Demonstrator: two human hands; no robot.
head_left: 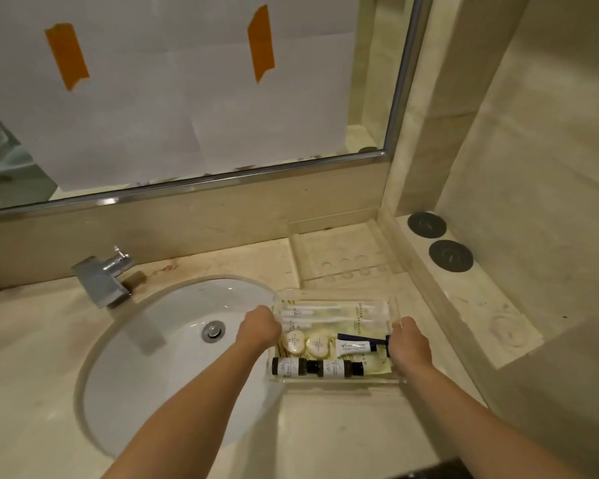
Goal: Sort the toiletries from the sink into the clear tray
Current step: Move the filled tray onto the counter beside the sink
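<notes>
The clear tray (339,381) sits on the counter just right of the white sink (146,371). Inside it lie two dark small bottles (300,367), two round wrapped soaps (306,344), a white tube with a dark cap (357,346) and several long white packets (312,311) at the far end. My left hand (259,327) is closed on the tray's left wall. Gripping the tray's right wall is my right hand (409,342). The sink bowl holds no toiletries.
A chrome tap (102,278) stands at the sink's back left. Two dark round discs (440,242) sit on a raised ledge at the right. A mirror covered with taped white paper (173,81) fills the wall behind. The counter's front edge runs below.
</notes>
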